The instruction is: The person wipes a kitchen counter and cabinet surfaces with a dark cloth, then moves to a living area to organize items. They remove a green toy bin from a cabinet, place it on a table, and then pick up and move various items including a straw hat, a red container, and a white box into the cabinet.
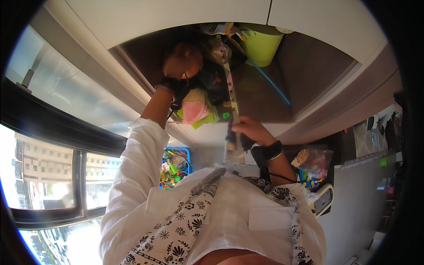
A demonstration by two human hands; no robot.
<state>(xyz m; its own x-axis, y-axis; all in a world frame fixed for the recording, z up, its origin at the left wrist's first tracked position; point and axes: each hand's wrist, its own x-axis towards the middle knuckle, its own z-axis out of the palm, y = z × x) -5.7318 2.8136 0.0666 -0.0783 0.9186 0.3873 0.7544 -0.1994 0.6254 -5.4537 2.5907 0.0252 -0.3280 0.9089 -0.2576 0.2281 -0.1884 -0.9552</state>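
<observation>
My left hand reaches deep into an open cupboard niche. It is blurred and close to a round orange-brown thing; its hold cannot be made out. Below it lie pink and green cloths beside a black fabric item with a small red print. My right hand, at the niche's front edge, has its thumb and fingers closed on a long pale strip with dark printed figures. That strip runs from the back of the niche towards my chest. Near it is a small green cap.
A lime-green bin stands at the back right, with a thin blue stick before it. Below the niche, a blue tub holds small toys. Plastic bags and a phone lie right. Windows are left.
</observation>
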